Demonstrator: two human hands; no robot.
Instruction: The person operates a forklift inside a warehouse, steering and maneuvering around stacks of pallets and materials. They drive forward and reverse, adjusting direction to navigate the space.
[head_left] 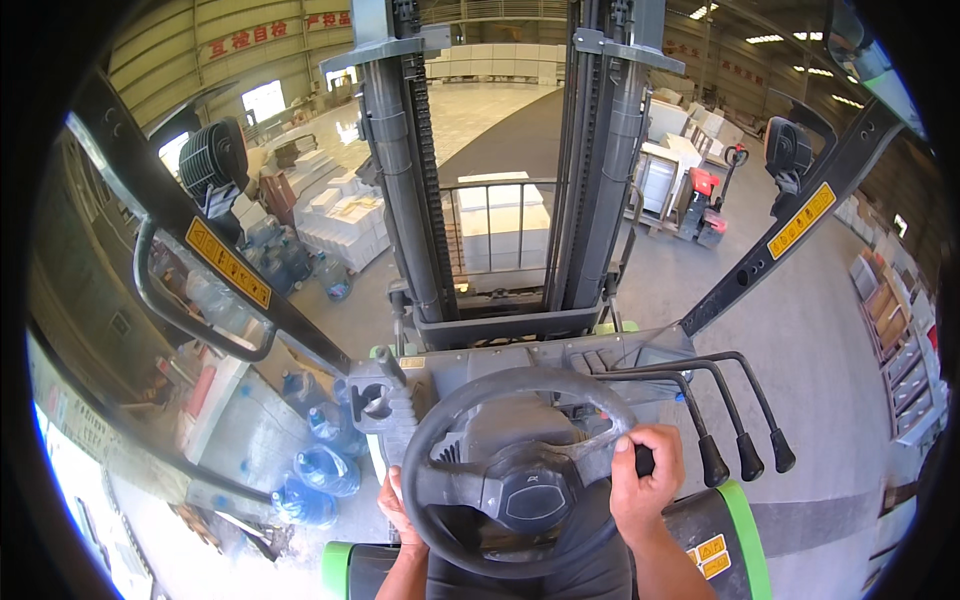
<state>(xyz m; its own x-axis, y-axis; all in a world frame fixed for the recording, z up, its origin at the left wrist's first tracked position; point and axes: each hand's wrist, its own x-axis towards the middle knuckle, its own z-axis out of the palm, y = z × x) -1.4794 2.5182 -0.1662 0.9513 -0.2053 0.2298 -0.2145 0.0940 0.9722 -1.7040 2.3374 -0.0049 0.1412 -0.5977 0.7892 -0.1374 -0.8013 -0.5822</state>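
A black steering wheel [545,378] sits before me at the lower middle, dusty on its rim and spokes. My right hand [645,475] is closed round the dark spinner knob [643,460] on the wheel's right side. At the left side of the rim, my left hand [398,510] holds the wheel, its fingers partly hidden by the rim. Three black levers with knobs [750,456] stand right of the wheel, with neither hand on them. Beyond the wheel rises the forklift mast [405,180], and through it a stack of white blocks [503,225] shows behind a barred backrest [490,185].
Large blue water bottles [325,470] stand at the left, near white block stacks [345,220]. A red and black pallet truck [700,205] is at the far right beside white goods. Racks of slabs [890,320] line the right side. Dark cab posts [770,240] frame both sides.
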